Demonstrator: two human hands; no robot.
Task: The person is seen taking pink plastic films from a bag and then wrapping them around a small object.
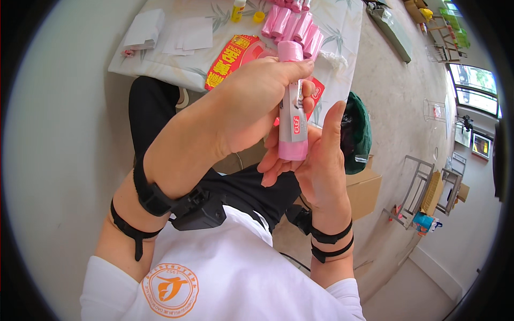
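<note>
A pink roll (292, 148) with a grey paper label around its middle, apparently a roll of plastic bags, stands nearly upright over my lap. My left hand (267, 88) is closed around its upper part, thumb across the front and fingertips showing at the right side. Spread around the lower end is my right hand (321, 160), palm up, with its thumb raised apart and its fingers passing behind the roll. Whether those fingers press on the roll is hard to see. Several more pink rolls (292, 27) lie piled on the table beyond.
The table (144, 64) has a patterned white cover. On it are a red printed package (231, 61), white paper sheets (194, 36), a folded white stack (145, 29), a yellow glue container (238, 10) and a yellow cap (259, 17). A cardboard box (365, 193) and dark green bag (357, 134) sit right.
</note>
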